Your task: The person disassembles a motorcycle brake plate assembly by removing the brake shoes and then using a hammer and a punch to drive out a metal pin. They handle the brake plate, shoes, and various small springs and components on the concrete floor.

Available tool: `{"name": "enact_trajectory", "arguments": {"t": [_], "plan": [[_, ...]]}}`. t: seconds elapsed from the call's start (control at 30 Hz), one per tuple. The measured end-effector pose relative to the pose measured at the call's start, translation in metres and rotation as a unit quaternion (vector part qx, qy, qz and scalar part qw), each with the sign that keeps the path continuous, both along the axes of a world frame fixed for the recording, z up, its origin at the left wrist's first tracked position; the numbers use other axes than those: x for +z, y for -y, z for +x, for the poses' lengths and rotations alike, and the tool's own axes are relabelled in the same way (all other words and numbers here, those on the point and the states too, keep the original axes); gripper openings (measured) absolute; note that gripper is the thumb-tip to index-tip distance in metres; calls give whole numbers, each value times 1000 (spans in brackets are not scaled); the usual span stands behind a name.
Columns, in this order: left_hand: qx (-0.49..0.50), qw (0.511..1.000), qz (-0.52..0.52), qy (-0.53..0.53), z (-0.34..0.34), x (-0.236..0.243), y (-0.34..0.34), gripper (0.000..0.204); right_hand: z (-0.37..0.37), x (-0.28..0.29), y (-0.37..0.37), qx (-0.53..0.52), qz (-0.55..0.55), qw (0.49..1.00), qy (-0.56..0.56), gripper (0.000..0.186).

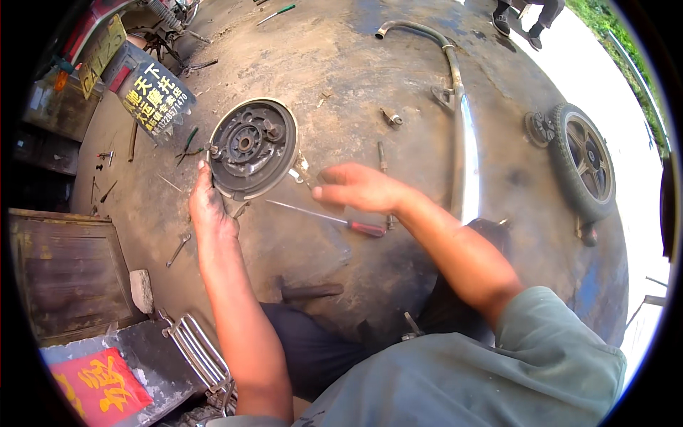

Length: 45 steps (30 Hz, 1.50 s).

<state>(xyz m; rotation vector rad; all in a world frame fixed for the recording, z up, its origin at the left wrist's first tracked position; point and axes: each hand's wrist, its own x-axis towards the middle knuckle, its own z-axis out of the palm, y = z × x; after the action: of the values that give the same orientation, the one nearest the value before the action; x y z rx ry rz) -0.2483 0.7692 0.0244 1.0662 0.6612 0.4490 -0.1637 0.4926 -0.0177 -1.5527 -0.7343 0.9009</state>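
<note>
My left hand [211,213] grips the lower left rim of a round, dark, greasy drum brake plate [242,181] and holds it tilted above the ground. Its inner side, with a central hole and metal fittings, faces up. To the right of the plate, apart from it, is my right hand [359,188]. Motion smears its fingers, and I cannot make out anything in them. Just below that hand lies a screwdriver [366,228] with a red handle, its thin shaft pointing left toward the plate.
A bent exhaust pipe [455,71] lies to the right, beyond it a spoked wheel with tyre [562,153]. Green-handled pliers [188,146], a wrench [179,250] and a metal fitting [390,117] lie about. A motorcycle mudflap [153,92] hangs at far left. Someone's shoes [501,23] show at far right.
</note>
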Motion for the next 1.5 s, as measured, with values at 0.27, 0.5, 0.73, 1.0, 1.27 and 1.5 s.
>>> {"name": "enact_trajectory", "arguments": {"t": [0.27, 0.5, 0.73, 1.0, 1.27, 1.5], "plan": [[-1, 994, 43, -102, -5, 9, -2, 39, -11, -18, -21, -27, 79, 986, -143, 44], [-9, 996, 84, -33, -6, -14, -38, 52, -9, -7, -12, -90, 175, 971, -138, 47], [89, 978, 170, -82, 1, 24, 17, 80, 14, -4, 4, -207, 141, 958, -143, 54], [21, 993, 92, -65, 9, 20, 32, 70, -5, -4, 3, -33, 86, 988, -125, 49], [-14, 992, 74, 105, 10, 26, 38, 57, 33, 12, 43, -170, 80, 968, -166, 49], [9, 988, 137, 73, 6, 24, 28, 49, 16, -3, 26, -42, 26, 990, -130, 43]]}}
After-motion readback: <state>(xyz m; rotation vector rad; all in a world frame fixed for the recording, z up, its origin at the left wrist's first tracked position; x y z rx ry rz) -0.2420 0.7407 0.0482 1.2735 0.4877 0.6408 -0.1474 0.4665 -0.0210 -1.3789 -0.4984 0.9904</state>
